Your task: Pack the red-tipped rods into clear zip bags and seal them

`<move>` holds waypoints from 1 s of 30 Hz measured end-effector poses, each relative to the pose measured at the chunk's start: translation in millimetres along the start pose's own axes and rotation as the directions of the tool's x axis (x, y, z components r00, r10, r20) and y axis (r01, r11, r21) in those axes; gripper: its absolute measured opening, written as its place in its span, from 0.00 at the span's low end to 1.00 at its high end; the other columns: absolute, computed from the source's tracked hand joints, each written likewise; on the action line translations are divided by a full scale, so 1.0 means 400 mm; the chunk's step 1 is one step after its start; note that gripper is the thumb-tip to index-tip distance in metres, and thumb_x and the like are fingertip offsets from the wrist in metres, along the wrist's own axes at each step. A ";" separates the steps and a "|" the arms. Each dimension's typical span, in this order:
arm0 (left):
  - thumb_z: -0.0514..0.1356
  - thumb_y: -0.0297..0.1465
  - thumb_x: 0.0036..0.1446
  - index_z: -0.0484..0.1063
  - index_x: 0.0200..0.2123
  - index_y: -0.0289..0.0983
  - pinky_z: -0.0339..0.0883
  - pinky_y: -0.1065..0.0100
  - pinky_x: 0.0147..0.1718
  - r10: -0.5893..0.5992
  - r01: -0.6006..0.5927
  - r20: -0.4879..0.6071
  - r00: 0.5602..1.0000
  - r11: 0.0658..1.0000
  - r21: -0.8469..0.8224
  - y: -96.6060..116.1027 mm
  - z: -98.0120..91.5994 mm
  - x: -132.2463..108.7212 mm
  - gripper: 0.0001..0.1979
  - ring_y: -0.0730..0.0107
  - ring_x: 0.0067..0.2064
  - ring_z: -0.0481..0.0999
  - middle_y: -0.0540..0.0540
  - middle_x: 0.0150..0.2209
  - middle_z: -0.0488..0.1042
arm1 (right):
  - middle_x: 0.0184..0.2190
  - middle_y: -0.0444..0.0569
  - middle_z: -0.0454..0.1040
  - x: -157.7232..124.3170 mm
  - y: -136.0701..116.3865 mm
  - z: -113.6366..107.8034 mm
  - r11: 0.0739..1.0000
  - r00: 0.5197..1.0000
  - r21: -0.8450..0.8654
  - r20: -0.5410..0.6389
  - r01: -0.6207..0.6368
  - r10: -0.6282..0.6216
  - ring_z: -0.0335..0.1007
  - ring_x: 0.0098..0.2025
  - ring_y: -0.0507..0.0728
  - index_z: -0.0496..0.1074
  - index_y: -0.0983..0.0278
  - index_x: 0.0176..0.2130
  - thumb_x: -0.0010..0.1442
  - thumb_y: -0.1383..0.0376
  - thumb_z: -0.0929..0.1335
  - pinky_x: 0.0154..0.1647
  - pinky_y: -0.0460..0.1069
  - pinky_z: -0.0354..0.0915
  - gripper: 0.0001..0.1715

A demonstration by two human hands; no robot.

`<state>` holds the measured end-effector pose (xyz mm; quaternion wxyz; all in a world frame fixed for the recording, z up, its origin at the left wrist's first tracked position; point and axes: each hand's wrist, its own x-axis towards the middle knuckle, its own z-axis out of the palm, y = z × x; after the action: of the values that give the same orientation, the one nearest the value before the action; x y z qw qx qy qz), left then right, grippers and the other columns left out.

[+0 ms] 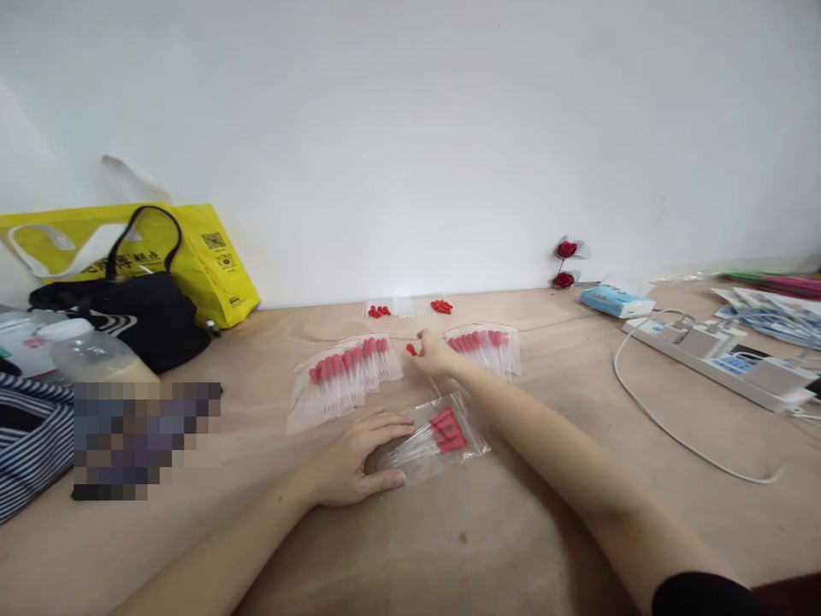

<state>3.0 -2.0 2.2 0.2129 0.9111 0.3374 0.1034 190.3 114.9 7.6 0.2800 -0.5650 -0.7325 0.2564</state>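
My left hand (355,458) lies on the tabletop with its fingers curled on the left end of a clear plastic bag (436,438) of red-capped droppers, holding it down. My right hand (434,353) reaches far forward, fingers closed at a single loose red cap (411,349). A row of red-capped droppers on clear plastic (343,376) lies to the left of that hand. Another such row (486,345) lies to its right. Small heaps of loose red caps (378,310) and more red caps (441,305) sit near the wall.
A black handbag (132,318) and a yellow bag (211,252) stand at the back left, beside a plastic bottle (83,351). A white power strip (718,364) with cable, a blue tissue pack (616,299) and two red roses (565,263) are at the right. The table (513,530) is tan.
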 end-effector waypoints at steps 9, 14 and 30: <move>0.55 0.42 0.54 0.60 0.54 0.42 0.50 0.52 0.55 -0.006 0.007 -0.012 1.000 1.000 0.017 -0.002 0.005 0.006 0.25 0.57 0.58 0.57 0.44 0.57 0.60 | 0.23 0.35 0.59 -0.188 0.189 -0.125 0.745 0.896 0.649 -0.408 0.151 0.173 0.59 0.18 0.46 0.52 0.60 0.46 0.48 0.64 0.62 0.19 0.44 0.60 0.25; 0.55 0.42 0.54 0.60 0.54 0.43 0.51 0.52 0.55 -0.033 0.033 -0.011 0.999 0.999 0.019 0.000 0.000 0.007 0.24 0.56 0.58 0.57 0.45 0.57 0.59 | 0.25 0.35 0.60 -0.239 0.201 -0.094 0.657 0.856 0.745 -0.410 0.114 0.316 0.64 0.21 0.47 0.54 0.60 0.39 0.44 0.64 0.66 0.22 0.45 0.65 0.22; 0.55 0.42 0.55 0.56 0.55 0.42 0.52 0.53 0.54 -0.002 0.003 -0.019 1.000 0.999 0.047 0.004 -0.001 0.005 0.26 0.57 0.57 0.58 0.45 0.56 0.61 | 0.22 0.37 0.67 -0.249 0.134 -0.040 0.534 0.956 0.841 -0.080 -0.088 0.284 0.66 0.20 0.47 0.54 0.61 0.33 0.47 0.65 0.66 0.24 0.45 0.65 0.15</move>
<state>5.4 -1.6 3.4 0.1882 0.9145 0.3427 0.1036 258.5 31.5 -29.9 0.5581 -0.4646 -0.4267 0.5391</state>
